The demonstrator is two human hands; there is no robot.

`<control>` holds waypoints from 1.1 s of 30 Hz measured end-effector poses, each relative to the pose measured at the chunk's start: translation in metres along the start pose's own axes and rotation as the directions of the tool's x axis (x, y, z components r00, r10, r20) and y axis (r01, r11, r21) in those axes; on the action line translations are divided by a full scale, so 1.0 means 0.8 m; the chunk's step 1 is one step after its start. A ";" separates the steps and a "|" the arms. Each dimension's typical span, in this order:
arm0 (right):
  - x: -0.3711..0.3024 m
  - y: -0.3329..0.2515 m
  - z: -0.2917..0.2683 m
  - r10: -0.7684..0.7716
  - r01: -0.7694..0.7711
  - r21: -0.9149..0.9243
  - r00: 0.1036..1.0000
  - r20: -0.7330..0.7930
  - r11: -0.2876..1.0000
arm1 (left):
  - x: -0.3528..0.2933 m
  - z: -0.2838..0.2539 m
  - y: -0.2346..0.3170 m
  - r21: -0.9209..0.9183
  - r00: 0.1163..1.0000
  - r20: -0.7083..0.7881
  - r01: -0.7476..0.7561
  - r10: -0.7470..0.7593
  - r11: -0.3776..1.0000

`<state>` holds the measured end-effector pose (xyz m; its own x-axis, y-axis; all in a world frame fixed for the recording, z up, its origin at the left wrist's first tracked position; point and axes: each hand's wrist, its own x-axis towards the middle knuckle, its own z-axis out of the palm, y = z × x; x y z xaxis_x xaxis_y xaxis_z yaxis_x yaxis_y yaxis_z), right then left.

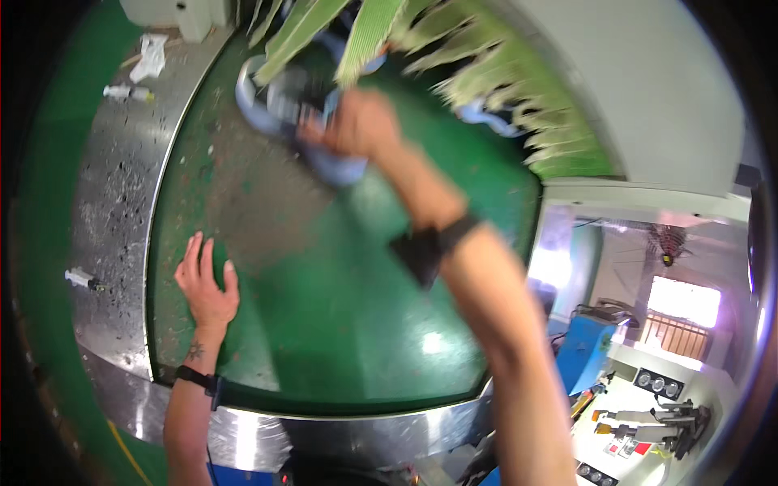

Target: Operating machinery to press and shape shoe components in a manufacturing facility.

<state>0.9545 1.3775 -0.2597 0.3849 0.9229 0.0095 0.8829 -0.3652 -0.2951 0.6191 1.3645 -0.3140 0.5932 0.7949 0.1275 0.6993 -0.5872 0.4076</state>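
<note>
My right hand [361, 125], blurred by motion, reaches to the far part of the green belt [324, 316]. Its fingers seem closed on a light-blue, curved object [263, 117] with a pale middle, too smeared to name. Just beyond it hang the green curtain strips [369, 36], one overlapping the object's far edge. At the belt's left side my left hand [207, 287] lies with its fingers stretched out, palm down and holding nothing.
Along the left runs a stained metal rim [113, 211] bearing two syringes [126, 93] [81, 279] and a crumpled white scrap [151, 57]. Another light-blue piece [490, 119] shows under the curtain. A blue machine [583, 348] stands at right.
</note>
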 end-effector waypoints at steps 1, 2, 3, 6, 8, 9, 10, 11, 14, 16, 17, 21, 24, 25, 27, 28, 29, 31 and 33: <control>-0.053 -0.004 -0.006 -0.029 0.035 0.048 0.990 -0.135 0.998 | -0.002 -0.008 0.006 -0.009 1.000 -0.028 0.009 -0.009 1.000; -0.124 -0.014 -0.014 0.106 -0.101 0.237 0.994 -0.010 0.966 | 0.001 -0.011 0.009 -0.023 0.994 -0.102 -0.039 0.036 0.999; -0.195 -0.023 -0.029 0.108 -0.091 0.238 0.992 -0.061 0.967 | 0.002 -0.018 0.014 0.002 0.996 -0.089 -0.014 0.014 1.000; -0.414 -0.074 -0.107 0.450 -0.717 0.422 0.686 0.573 0.555 | 0.006 -0.038 0.025 0.092 0.999 -0.046 -0.020 0.024 0.996; -0.555 -0.107 -0.164 0.557 -0.719 0.672 0.637 0.533 0.179 | 0.003 -0.049 0.048 -0.262 0.998 -0.024 0.043 -0.051 0.964; -0.625 -0.117 -0.193 0.682 -0.800 0.598 0.410 0.606 -0.051 | -0.017 -0.055 0.066 -0.506 0.956 0.211 0.287 -0.205 0.813; -0.685 -0.133 -0.208 0.711 -0.794 0.529 0.183 0.679 -0.300 | -0.048 -0.070 0.084 -0.602 0.945 0.323 0.243 -0.047 0.761; -0.743 -0.140 -0.232 0.734 -0.729 0.509 0.014 0.679 -0.457 | -0.072 -0.076 0.116 -0.722 0.923 0.369 0.214 0.105 0.658; -0.855 -0.164 -0.272 0.947 -0.405 0.909 0.241 0.213 -0.101 | -0.191 -0.106 0.246 -0.879 0.773 0.471 0.368 0.426 0.303; -0.891 -0.175 -0.299 0.927 -0.455 0.888 0.299 0.226 -0.070 | -0.270 -0.128 0.347 -0.867 0.665 0.485 0.451 0.568 0.211; -0.899 -0.180 -0.311 0.934 -0.497 0.865 0.337 0.122 0.066 | -0.304 -0.143 0.386 -0.867 0.606 0.461 0.464 0.648 0.183; -0.913 -0.203 -0.328 0.789 -0.052 0.979 0.601 -0.127 0.196 | -0.377 -0.204 0.495 -0.541 0.122 0.308 0.838 0.944 0.068; -0.970 -0.210 -0.313 0.736 0.078 0.867 0.495 -0.462 0.492 | -0.449 -0.238 0.535 -0.474 0.081 0.415 0.870 0.906 0.139; -1.003 -0.208 -0.305 0.827 -0.026 0.930 0.466 -0.314 0.367 | -0.481 -0.240 0.551 -0.546 0.118 0.511 0.809 0.852 0.216; -1.099 -0.203 -0.292 0.885 -0.105 0.989 0.463 -0.046 0.106 | -0.552 -0.237 0.599 -0.602 0.013 0.520 0.715 0.854 0.356; -1.158 -0.201 -0.288 0.904 -0.017 0.998 0.424 -0.049 0.062 | -0.608 -0.235 0.613 -0.717 0.009 0.439 0.606 0.898 0.344; -1.219 -0.200 -0.289 0.932 0.159 0.979 0.321 -0.170 0.124 | -0.657 -0.236 0.629 -0.720 0.051 0.464 0.604 0.884 0.343; -1.346 -0.205 -0.300 0.965 0.307 0.943 0.256 0.051 -0.131 | -0.745 -0.232 0.679 -0.687 -0.063 0.416 0.632 0.907 0.359; -1.462 -0.221 -0.318 0.975 0.115 0.973 -0.121 -0.186 0.199 | -0.818 -0.240 0.739 -0.764 -0.136 0.426 0.475 0.894 0.436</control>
<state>0.4169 0.3319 0.0247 0.8645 -0.4902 -0.1116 -0.0414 0.1519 -0.9875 0.5678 0.5267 0.0168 0.7149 -0.6981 -0.0383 0.2820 0.2377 0.9295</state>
